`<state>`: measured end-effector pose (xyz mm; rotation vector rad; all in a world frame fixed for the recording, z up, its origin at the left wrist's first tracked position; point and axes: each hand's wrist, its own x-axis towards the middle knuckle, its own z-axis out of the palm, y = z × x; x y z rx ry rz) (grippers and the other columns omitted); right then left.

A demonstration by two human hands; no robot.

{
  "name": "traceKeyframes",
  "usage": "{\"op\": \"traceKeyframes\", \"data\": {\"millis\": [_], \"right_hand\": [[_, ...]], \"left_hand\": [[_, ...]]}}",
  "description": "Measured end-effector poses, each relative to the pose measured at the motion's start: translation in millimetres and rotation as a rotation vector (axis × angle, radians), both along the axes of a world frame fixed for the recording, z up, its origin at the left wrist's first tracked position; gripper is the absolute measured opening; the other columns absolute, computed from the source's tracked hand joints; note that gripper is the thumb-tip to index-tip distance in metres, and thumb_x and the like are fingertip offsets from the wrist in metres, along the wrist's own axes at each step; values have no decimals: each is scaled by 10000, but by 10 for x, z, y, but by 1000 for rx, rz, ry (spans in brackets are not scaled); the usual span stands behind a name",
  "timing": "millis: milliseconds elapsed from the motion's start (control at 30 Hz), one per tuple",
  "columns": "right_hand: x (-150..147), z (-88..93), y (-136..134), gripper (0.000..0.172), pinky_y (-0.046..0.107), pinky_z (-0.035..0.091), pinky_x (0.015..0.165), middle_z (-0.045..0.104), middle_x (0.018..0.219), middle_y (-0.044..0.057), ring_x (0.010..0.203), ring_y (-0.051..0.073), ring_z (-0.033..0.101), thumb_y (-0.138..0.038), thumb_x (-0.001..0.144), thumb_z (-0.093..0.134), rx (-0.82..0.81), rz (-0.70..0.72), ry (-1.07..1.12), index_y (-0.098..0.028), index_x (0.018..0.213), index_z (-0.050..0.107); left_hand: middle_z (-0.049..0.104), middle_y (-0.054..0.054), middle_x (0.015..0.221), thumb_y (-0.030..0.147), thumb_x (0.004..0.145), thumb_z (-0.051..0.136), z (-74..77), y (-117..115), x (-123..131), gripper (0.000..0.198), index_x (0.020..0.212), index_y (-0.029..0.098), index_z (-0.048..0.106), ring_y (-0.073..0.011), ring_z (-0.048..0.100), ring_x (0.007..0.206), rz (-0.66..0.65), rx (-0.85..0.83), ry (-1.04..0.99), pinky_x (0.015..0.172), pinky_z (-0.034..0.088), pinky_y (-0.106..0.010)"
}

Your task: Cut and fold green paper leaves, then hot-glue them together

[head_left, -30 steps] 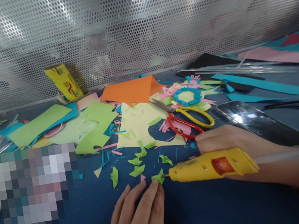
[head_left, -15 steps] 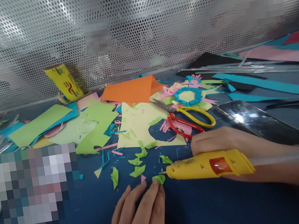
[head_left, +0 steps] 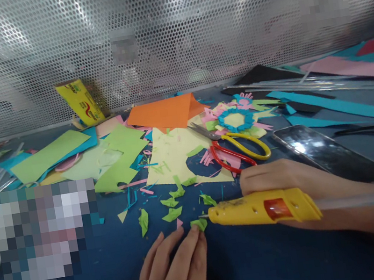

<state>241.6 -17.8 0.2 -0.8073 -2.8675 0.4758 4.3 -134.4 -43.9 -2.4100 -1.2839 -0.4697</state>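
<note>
My left hand (head_left: pixel 174 265) lies flat on the blue tabletop with its fingers stretched out. One fingertip presses on a small folded piece of green paper (head_left: pixel 200 224). My right hand (head_left: pixel 267 175) is closed around a yellow hot glue gun (head_left: pixel 255 209), its fingers largely hidden behind the body. The thin metal nozzle (head_left: pixel 203 216) points left, just above the green piece; I cannot tell whether they touch. A clear glue stick (head_left: pixel 346 202) sticks out of the gun's rear. Several similar folded green pieces (head_left: pixel 172 214) are scattered beyond my fingertips.
Scissors (head_left: pixel 225 145) with red and yellow handles lie beyond the gun, close to a blue-ringed paper flower (head_left: pixel 235 120). A dark phone (head_left: pixel 334 154) is on the right. Coloured paper sheets (head_left: pixel 161 113) and scraps spread toward the perforated metal panel (head_left: pixel 155 31). A yellow box (head_left: pixel 80 102) leans there.
The glue gun's rear end has dipped slightly and shifted a little to the right. The nozzle stays by the green piece, and my left hand keeps its place.
</note>
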Motion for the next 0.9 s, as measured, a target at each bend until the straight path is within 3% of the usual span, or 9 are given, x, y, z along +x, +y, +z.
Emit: {"op": "traceKeyframes", "data": {"millis": [133, 500, 733, 900], "right_hand": [[-1, 14, 11, 156, 239, 277, 485, 427, 595, -15, 532, 101, 385, -213, 726, 444, -78, 53, 64, -205, 620, 329], [61, -48, 17, 247, 253, 231, 454, 380, 548, -19, 490, 102, 344, -334, 789, 393, 39, 52, 119, -202, 592, 325], [63, -38, 3, 188, 253, 227, 463, 376, 549, -21, 490, 95, 336, -253, 696, 425, -61, 29, 115, -198, 567, 299], [69, -79, 13, 182, 238, 215, 449, 361, 537, -29, 473, 85, 323, -235, 678, 429, -20, -6, 156, -193, 552, 306]], "left_hand": [[608, -27, 1068, 398, 779, 461, -7, -3, -7, 411, 1137, 212, 544, -153, 539, 971, 8, 6, 15, 877, 423, -235], [593, -17, 1108, 406, 770, 472, -23, -2, -10, 432, 1142, 198, 541, -158, 535, 983, 7, 18, 40, 879, 423, -237], [606, -18, 1083, 406, 774, 472, 2, -8, 14, 419, 1127, 194, 549, -155, 542, 969, 18, 0, 0, 865, 428, -235], [609, -18, 1075, 418, 771, 476, 12, -11, 38, 420, 1112, 187, 557, -157, 539, 967, 24, 0, -33, 860, 425, -236]]}}
